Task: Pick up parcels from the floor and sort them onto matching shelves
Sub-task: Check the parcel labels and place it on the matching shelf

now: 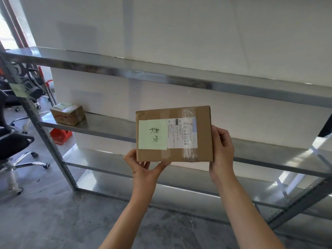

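I hold a flat brown cardboard parcel (203,151) up in front of the metal shelving unit (161,76). A pale green note with handwritten characters and a white shipping label are stuck on its face. My left hand (143,168) grips its lower left corner from below. My right hand (222,151) grips its right edge. The parcel hangs in the air in front of the middle shelf (107,128). A smaller brown parcel (67,114) with a green note lies at the left end of that shelf.
The shelving stands against a white wall, with a top shelf and lower shelves (179,184) of bare metal. A green note (18,89) is stuck on the left upright. Black office chairs (12,141) stand at the left. A red object (60,135) sits on the grey floor.
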Tool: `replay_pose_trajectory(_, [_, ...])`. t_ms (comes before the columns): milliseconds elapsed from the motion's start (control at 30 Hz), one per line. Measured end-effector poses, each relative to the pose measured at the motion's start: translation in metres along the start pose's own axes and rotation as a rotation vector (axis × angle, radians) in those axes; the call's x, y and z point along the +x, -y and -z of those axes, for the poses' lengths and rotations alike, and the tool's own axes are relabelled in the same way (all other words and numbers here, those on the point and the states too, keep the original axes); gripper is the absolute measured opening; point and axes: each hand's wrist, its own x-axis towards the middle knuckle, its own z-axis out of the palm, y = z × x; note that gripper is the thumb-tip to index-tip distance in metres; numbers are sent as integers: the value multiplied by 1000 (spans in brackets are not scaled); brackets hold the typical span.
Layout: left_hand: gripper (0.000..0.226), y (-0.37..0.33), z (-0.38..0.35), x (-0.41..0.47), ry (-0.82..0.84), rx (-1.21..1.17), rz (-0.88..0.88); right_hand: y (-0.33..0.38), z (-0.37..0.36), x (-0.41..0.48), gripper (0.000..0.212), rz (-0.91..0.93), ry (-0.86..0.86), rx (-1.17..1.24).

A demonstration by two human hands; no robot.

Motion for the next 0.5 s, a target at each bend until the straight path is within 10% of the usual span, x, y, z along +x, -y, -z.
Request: replay_pose_trajectory(500, [92,-23,-9,-8,88,5,-6,-2,-3,-2,31,30,-20,105])
